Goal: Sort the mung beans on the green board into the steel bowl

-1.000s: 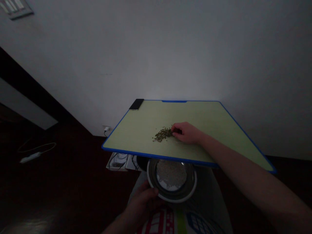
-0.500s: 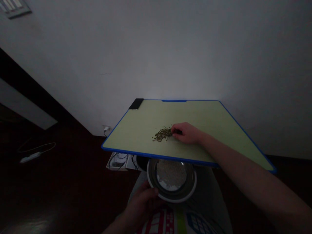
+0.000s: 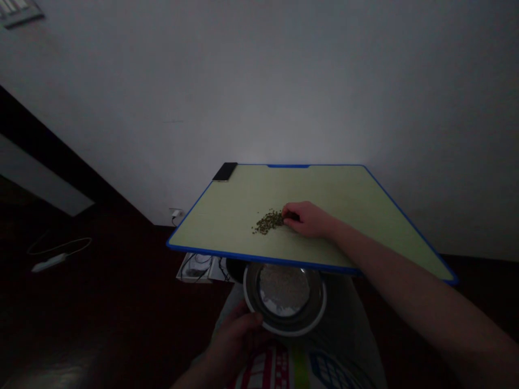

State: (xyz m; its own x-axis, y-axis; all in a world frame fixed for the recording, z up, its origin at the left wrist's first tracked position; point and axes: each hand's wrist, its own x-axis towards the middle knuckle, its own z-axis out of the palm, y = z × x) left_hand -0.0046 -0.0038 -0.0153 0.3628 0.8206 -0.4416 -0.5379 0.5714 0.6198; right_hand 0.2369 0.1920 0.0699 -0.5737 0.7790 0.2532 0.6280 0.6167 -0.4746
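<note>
Over the pale yellow-green tabletop [image 3: 324, 189], my right hand [image 3: 306, 218] has its thumb and fingertips pinched together at the right end of a scatter of small greenish-brown grains [image 3: 267, 222]. Whatever sits between those fingertips is too small and dark to make out. Below the table's front edge, my left hand [image 3: 239, 332] grips the left rim of a round metal bowl [image 3: 318, 308], its thumb over the edge. Whitish, grainy stuff [image 3: 284, 289] lies in the bowl, which rests above my lap.
A black phone [image 3: 225, 172] lies at the table's far left corner. The table has a blue rim [image 3: 243, 256] and stands against a grey wall [image 3: 284, 81]. Under it is a white box with cables [image 3: 197, 267]. A white power strip [image 3: 51, 262] lies on the dark floor at left.
The view has shifted very slightly. My right hand keeps its pinch by the grains, its fingertips a little closer together. The left hand and bowl stay in place.
</note>
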